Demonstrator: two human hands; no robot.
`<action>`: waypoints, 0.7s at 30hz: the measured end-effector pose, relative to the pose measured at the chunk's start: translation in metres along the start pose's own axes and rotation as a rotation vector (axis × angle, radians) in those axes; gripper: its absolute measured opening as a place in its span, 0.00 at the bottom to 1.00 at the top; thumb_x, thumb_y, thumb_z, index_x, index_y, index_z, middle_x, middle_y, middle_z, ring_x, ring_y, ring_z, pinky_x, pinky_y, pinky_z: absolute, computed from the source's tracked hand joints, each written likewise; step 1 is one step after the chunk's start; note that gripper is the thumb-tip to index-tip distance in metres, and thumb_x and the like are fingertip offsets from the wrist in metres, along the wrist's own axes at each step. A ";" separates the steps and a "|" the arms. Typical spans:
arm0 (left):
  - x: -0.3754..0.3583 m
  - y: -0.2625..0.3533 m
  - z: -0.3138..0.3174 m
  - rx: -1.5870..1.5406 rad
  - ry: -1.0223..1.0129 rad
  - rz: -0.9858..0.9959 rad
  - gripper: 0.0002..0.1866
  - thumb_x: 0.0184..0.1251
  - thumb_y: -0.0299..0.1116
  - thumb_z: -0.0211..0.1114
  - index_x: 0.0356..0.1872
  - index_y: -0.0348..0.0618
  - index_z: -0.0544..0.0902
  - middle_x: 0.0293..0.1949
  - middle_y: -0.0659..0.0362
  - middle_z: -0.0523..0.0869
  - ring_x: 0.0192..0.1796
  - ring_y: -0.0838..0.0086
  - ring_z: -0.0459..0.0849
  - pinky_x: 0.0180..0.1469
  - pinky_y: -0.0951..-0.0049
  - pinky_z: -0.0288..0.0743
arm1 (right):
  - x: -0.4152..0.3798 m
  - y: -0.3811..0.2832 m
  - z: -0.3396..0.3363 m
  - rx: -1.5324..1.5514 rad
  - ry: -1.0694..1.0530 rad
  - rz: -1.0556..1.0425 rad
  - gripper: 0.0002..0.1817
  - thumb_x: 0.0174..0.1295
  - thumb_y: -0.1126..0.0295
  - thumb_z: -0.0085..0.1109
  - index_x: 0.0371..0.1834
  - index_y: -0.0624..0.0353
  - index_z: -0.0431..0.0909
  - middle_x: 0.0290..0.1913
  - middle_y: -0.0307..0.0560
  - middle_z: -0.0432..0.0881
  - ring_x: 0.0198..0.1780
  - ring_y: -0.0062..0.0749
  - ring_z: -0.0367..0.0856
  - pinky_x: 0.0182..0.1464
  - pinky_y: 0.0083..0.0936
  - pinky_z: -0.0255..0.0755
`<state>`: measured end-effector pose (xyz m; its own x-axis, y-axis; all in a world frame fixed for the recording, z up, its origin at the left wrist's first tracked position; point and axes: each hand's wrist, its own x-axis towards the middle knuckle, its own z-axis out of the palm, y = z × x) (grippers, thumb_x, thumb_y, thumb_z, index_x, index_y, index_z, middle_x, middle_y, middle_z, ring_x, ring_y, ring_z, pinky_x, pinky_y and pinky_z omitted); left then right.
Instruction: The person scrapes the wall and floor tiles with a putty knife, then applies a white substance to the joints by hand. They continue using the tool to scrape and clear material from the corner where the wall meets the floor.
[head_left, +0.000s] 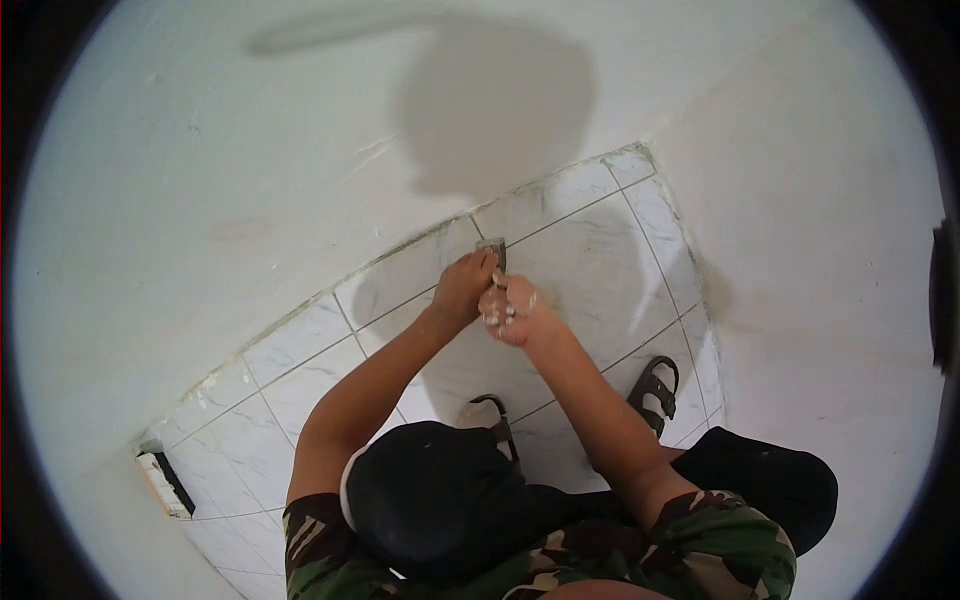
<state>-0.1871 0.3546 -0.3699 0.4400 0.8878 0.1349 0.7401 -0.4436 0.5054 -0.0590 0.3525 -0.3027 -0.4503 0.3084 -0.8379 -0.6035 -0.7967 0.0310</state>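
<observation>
My left hand [464, 288] is closed round a scraper [492, 245] whose flat greyish blade shows past the fingers; its handle is hidden. Right beside it, my right hand [508, 310] is turned partly palm up with the fingers curled in. White bits like putty or plaster cling to its fingers and palm. Whether it also grips part of the scraper I cannot make out. Both hands are close together over the marbled floor tiles [580, 260], near the foot of the wall.
A white wall [250, 180] rises ahead, and another wall [820, 330] meets it at the right corner. Rough plaster edges the tiles. A black-and-white block-like object [165, 485] lies at the far left. My sandalled feet and bent knees are below the hands.
</observation>
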 end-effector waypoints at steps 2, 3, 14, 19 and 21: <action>-0.001 -0.002 0.008 0.008 0.053 0.041 0.27 0.46 0.30 0.67 0.51 0.37 0.71 0.47 0.48 0.78 0.48 0.52 0.81 0.43 0.59 0.79 | 0.007 -0.003 -0.009 -0.008 -0.003 0.066 0.22 0.73 0.56 0.39 0.18 0.48 0.57 0.11 0.32 0.51 0.10 0.20 0.48 0.11 0.21 0.44; 0.005 -0.007 0.007 0.004 0.062 0.015 0.25 0.47 0.29 0.67 0.48 0.36 0.72 0.48 0.46 0.78 0.49 0.53 0.81 0.46 0.62 0.79 | 0.014 -0.009 -0.005 -0.031 -0.008 0.067 0.21 0.73 0.56 0.39 0.19 0.48 0.57 0.11 0.32 0.51 0.10 0.20 0.48 0.11 0.21 0.43; -0.054 0.009 -0.005 -0.037 0.132 -0.113 0.23 0.50 0.28 0.64 0.50 0.36 0.74 0.51 0.48 0.79 0.56 0.57 0.78 0.54 0.62 0.76 | -0.008 0.051 0.006 -0.183 0.102 0.071 0.23 0.72 0.45 0.38 0.23 0.48 0.57 0.11 0.31 0.51 0.10 0.22 0.49 0.11 0.22 0.44; -0.134 0.024 -0.044 0.229 0.038 -0.255 0.27 0.54 0.26 0.61 0.59 0.36 0.72 0.59 0.50 0.76 0.68 0.60 0.68 0.67 0.56 0.62 | 0.005 0.126 0.002 -0.567 0.121 0.102 0.24 0.72 0.44 0.34 0.28 0.51 0.60 0.14 0.34 0.59 0.11 0.22 0.55 0.12 0.23 0.47; -0.154 0.024 -0.076 0.243 -0.009 -0.373 0.25 0.55 0.25 0.61 0.58 0.35 0.73 0.57 0.49 0.78 0.65 0.59 0.71 0.66 0.57 0.64 | 0.009 0.144 0.010 -0.762 0.150 0.030 0.26 0.73 0.46 0.30 0.32 0.56 0.67 0.19 0.42 0.69 0.16 0.30 0.67 0.19 0.32 0.60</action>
<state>-0.2758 0.2171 -0.3138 0.1236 0.9920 -0.0265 0.9467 -0.1099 0.3029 -0.1566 0.2453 -0.3002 -0.3325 0.2511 -0.9091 0.0507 -0.9578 -0.2831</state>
